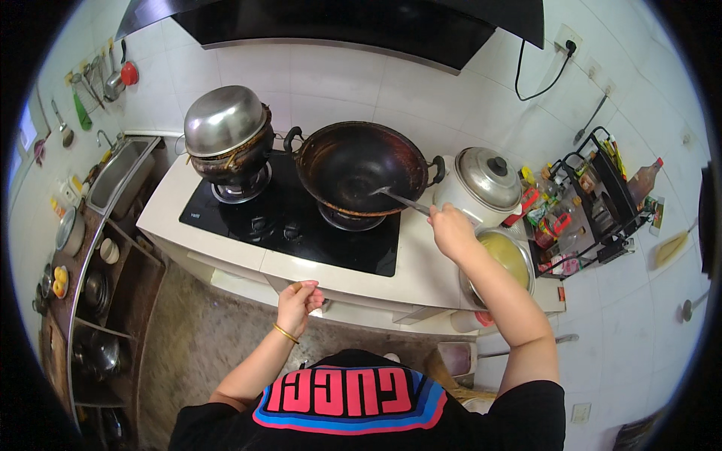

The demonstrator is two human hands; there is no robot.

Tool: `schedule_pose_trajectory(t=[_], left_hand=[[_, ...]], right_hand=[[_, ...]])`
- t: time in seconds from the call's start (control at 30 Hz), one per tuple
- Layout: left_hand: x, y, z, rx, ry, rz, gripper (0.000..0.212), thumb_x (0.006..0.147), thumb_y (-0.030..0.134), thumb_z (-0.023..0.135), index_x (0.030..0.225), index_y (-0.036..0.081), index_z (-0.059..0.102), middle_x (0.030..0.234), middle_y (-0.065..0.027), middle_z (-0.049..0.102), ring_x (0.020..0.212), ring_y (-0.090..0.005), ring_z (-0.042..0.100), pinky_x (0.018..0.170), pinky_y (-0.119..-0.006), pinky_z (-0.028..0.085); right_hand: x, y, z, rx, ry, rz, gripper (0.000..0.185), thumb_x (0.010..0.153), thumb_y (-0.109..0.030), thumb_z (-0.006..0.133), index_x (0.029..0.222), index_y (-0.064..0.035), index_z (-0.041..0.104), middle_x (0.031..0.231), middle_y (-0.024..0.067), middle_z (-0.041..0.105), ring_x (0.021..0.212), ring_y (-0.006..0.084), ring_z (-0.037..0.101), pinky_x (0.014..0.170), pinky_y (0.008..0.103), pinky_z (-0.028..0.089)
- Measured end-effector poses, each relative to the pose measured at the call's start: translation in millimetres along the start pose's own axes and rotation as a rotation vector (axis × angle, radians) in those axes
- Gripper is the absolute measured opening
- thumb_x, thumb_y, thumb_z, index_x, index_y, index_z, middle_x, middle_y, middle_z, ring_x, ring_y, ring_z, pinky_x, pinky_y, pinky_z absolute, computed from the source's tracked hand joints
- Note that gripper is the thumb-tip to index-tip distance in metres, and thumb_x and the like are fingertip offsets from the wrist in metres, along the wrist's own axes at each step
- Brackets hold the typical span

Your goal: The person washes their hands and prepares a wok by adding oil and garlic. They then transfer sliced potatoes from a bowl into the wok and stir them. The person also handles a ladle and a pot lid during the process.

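My right hand (451, 230) grips the handle of a metal wok spatula (407, 202), with the spatula's head low inside a large dark wok (355, 163). The wok has two black loop handles and rests on the right burner of a black glass gas hob (282, 208). No food shows inside it. My left hand (299, 307) hangs in front of the counter edge, fingers loosely curled, nothing visible in it. On the left burner stands a sooty pot (237, 169) covered by a domed steel lid (224, 121).
Right of the wok are a rice cooker (488, 186) with a metal lid and a steel basin (530, 270) holding something yellow. Bottles and a black rack (598, 208) crowd the right end. A range hood (338, 28) hangs above; a steel sink (121, 175) lies left.
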State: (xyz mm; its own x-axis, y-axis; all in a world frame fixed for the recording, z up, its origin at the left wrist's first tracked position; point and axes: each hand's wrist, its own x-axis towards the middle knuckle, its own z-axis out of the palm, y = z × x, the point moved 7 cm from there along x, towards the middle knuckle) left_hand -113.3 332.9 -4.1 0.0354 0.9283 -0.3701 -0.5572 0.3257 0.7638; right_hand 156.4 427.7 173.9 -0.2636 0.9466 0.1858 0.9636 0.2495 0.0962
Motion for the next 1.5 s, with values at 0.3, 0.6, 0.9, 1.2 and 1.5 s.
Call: schedule_pose_trajectory(t=[0.3,0.6,0.9,1.2,1.5], left_hand=[[-2,-10,17,0.013,-0.065,-0.039,0.014,0.082,0.007,0.048,0.090,-0.002,0.053,0.070,-0.0085,0.057,0.058,-0.0132,0.056,0.054,-0.022,0.048],[-17,-23,7,0.049,-0.030,-0.087,0.010,0.081,0.009,0.050,0.086,0.002,0.054,0.067,-0.0060,0.057,0.056,-0.0125,0.055,0.050,-0.021,0.047],[-21,-34,28,0.109,-0.102,-0.114,0.010,0.082,0.011,0.051,0.086,0.003,0.055,0.066,-0.0051,0.057,0.055,-0.0112,0.054,0.048,-0.020,0.045],[-21,-93,87,0.203,-0.242,-0.263,0.010,0.082,0.009,0.049,0.086,0.001,0.055,0.067,-0.0064,0.058,0.056,-0.0129,0.055,0.051,-0.021,0.046],[-17,-162,231,0.449,-0.509,-0.333,0.020,0.081,0.010,0.050,0.099,0.001,0.049,0.079,-0.0067,0.057,0.067,-0.0127,0.056,0.058,-0.023,0.047]], right_hand=[[31,-14,35,0.024,0.117,0.094,0.016,0.076,-0.006,0.044,0.084,0.0010,0.055,0.082,0.0164,0.055,0.075,0.0288,0.058,0.063,0.0368,0.048],[10,-16,9,0.045,-0.037,0.111,0.020,0.073,-0.009,0.047,0.078,-0.0009,0.064,0.088,0.0179,0.057,0.080,0.0286,0.057,0.066,0.0376,0.048],[-32,22,16,0.314,0.338,0.276,0.018,0.081,-0.015,0.047,0.083,0.0001,0.056,0.077,0.0166,0.053,0.071,0.0318,0.055,0.066,0.0385,0.047],[-294,172,-12,1.568,0.348,0.792,0.024,0.087,-0.023,0.046,0.077,-0.0039,0.056,0.057,-0.0019,0.047,0.045,0.0033,0.038,0.039,0.0170,0.029],[-350,254,82,1.261,0.121,1.160,0.030,0.086,-0.024,0.046,0.068,-0.0012,0.055,0.052,0.0019,0.048,0.041,0.0081,0.041,0.037,0.0218,0.032]])
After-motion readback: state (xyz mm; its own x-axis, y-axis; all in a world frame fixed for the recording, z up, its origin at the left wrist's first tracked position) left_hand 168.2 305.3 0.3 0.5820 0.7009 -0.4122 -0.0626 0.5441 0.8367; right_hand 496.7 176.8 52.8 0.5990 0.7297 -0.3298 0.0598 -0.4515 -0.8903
